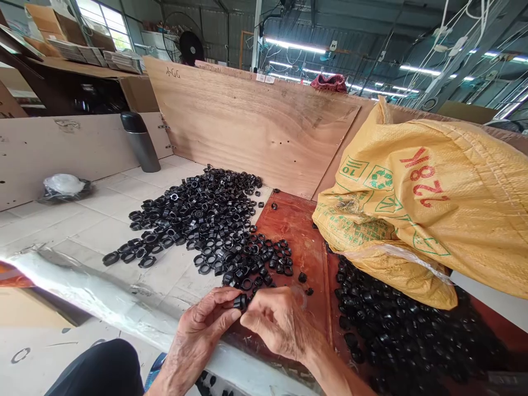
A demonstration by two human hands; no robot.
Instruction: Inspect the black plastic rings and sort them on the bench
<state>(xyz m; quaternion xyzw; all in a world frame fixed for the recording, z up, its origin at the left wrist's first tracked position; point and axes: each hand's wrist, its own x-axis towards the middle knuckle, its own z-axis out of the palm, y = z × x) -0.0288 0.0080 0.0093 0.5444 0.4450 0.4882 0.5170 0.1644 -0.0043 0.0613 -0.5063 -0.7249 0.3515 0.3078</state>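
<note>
While the left hand (202, 322) pinches a small black plastic ring (240, 301) between thumb and forefinger, the right hand (282, 324) is right up against it, fingers curled in and thumb tucked close to the index finger. Can't really tell if that right one has hold of anything, the curled fingers kinda block the view. The ring is up over the near edge of the worktop (91, 236), just in front of a big messy heap of black rings (198, 212). Most of that heap sits on the pale surface, but some spills onto a reddish-brown board (284, 214). Over on the right is another pile, small black parts (396, 330), partly hidden by a yellow woven sack (466, 181) with green print and red lettering. Back left you've got a dark grey bottle (142, 148) with a black lid near the plywood panel (256, 126), plus a white bundle (64, 185) in clear plastic.
</note>
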